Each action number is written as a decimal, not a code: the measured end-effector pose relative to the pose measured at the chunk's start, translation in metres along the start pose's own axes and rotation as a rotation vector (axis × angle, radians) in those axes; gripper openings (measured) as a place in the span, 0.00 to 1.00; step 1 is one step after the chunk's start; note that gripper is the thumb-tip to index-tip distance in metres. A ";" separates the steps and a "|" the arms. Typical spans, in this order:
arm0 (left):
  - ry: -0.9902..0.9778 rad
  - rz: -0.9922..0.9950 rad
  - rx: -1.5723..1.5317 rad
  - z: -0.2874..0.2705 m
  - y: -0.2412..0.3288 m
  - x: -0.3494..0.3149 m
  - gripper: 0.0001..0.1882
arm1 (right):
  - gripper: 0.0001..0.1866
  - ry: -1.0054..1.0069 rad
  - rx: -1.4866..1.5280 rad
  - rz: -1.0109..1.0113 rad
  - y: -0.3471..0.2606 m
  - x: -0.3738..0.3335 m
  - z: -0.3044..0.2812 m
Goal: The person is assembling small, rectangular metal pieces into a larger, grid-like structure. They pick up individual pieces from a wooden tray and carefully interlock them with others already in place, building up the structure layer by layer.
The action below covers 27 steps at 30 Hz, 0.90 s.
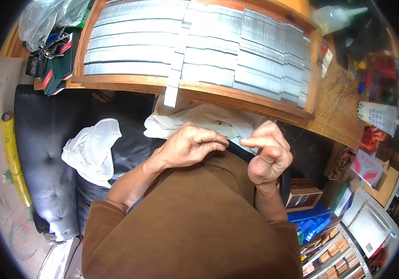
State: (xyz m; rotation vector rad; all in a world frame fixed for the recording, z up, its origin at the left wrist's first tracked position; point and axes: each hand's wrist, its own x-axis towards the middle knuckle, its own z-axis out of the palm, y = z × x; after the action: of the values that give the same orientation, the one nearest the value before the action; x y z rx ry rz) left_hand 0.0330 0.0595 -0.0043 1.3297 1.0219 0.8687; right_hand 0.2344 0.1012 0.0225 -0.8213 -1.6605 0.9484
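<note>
Both hands are held up in front of my brown shirt, a short gap between them. My left hand [192, 145] is closed, thumb pressed against the index finger; a small dark edge shows at the fingertips, too small to name. Just to its right, my right hand [270, 156] has its fingers curled in, with one finger reaching toward the left fingertips. Whatever it may hold is hidden or too thin to see. Beyond the hands, a wooden tray [129, 83] holds rows of flat silvery strips [211, 58]. One loose strip [173, 86] lies crosswise over its near rim.
White cloth [199, 116] hangs under the table edge, and another white cloth [94, 149] lies on the black padded seat [46, 153] at left. A plastic cup [376, 115] and a squeeze bottle [332, 19] stand on the table's right side. Shelving [348, 251] stands lower right.
</note>
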 end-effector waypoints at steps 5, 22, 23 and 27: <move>-0.009 -0.008 -0.010 -0.008 -0.002 -0.002 0.08 | 0.18 -0.214 -0.072 0.282 -0.011 0.001 0.009; 0.117 0.095 0.164 -0.004 -0.002 -0.007 0.04 | 0.09 -0.187 0.081 0.331 0.000 -0.011 0.026; 0.122 0.095 0.170 -0.004 -0.002 -0.008 0.04 | 0.09 -0.189 0.090 0.334 0.001 -0.011 0.026; 0.133 0.095 0.178 -0.002 0.000 -0.008 0.04 | 0.09 -0.197 0.116 0.341 0.003 -0.010 0.026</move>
State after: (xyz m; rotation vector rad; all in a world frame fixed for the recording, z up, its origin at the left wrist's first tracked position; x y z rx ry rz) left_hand 0.0280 0.0528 -0.0039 1.4952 1.1685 0.9655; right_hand 0.2124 0.0886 0.0106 -0.9750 -1.6416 1.3876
